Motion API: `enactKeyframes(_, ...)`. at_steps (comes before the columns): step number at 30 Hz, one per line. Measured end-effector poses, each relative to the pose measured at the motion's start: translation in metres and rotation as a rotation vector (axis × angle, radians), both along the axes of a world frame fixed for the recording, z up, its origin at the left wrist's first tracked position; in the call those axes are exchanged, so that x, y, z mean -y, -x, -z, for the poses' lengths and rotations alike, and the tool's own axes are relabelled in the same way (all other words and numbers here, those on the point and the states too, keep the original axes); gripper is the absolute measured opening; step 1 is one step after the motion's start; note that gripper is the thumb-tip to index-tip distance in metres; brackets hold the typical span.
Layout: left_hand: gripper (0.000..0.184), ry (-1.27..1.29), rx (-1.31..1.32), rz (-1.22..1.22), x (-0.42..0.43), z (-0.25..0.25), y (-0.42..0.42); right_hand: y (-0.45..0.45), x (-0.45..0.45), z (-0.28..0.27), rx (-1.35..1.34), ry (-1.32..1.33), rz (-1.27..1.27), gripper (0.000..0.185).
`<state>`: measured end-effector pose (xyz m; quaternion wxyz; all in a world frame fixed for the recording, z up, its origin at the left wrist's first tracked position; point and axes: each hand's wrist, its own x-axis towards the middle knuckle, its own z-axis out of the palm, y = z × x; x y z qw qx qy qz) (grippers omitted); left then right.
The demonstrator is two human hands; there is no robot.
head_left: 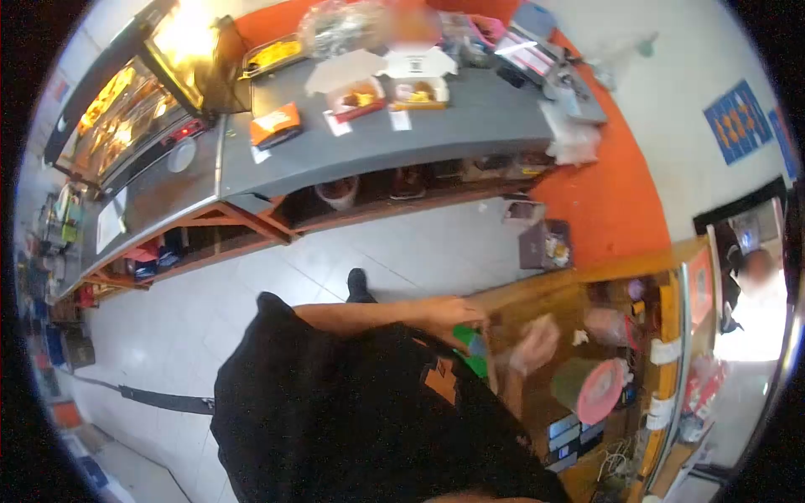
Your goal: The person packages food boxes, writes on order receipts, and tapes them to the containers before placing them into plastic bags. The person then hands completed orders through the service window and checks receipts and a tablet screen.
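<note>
My left hand (457, 312) is at the near edge of the wooden counter (511, 306), just above a green and blue item (472, 348); its fingers are too blurred to read. To the right, over the counter, my right hand (537, 342) is raised and smeared by motion, so what it holds, if anything, cannot be made out. A small white crumpled piece (580, 337) lies right of it. Near it are a pink round lid or dish (600, 392) and a clear pink-tinted container (610, 327).
The grey counter (486, 117) ahead carries two open food boxes (356, 99), an orange box (275, 126) and a yellow tray (275, 55). A lit glass display (126, 117) stands left. A bin (545, 245) is on the floor. Another person (759, 272) appears far right.
</note>
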<state>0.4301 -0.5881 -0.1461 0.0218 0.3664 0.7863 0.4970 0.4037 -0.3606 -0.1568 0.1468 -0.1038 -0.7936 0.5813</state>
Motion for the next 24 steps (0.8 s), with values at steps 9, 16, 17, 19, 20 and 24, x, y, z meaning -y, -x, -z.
enactKeyframes(9, 0.017, -0.192, 0.088, -0.972, 0.254, -0.008, 0.017, 0.068, 0.419, -0.034, -0.191, 0.687, -0.368, 0.022)
enactKeyframes(16, 0.022, -0.73, 0.212, -1.118, 0.302, 0.014, 0.003, 0.095, 0.533, -0.029, 0.351, 0.725, -0.292, 0.013)
enactKeyframes(17, 0.03, -0.624, 0.137, -1.101, 0.315, 0.015, 0.009, 0.104, 0.548, -0.017, 0.356, 0.72, -0.3, 0.013)
enactKeyframes(19, 0.045, -0.48, 0.325, -0.978, 0.348, 0.022, 0.012, 0.109, 0.577, -0.005, 0.13, 0.459, -0.44, 0.013)
enactKeyframes(20, 0.058, -0.681, 0.449, -0.966, 0.361, 0.03, 0.019, 0.104, 0.586, -0.014, 0.109, 0.359, -0.497, 0.013)
enactKeyframes(24, 0.11, -1.254, 0.741, -0.793, 0.438, -0.024, 0.038, 0.1, 0.627, -0.002, 0.285, 0.474, -0.91, 0.02)
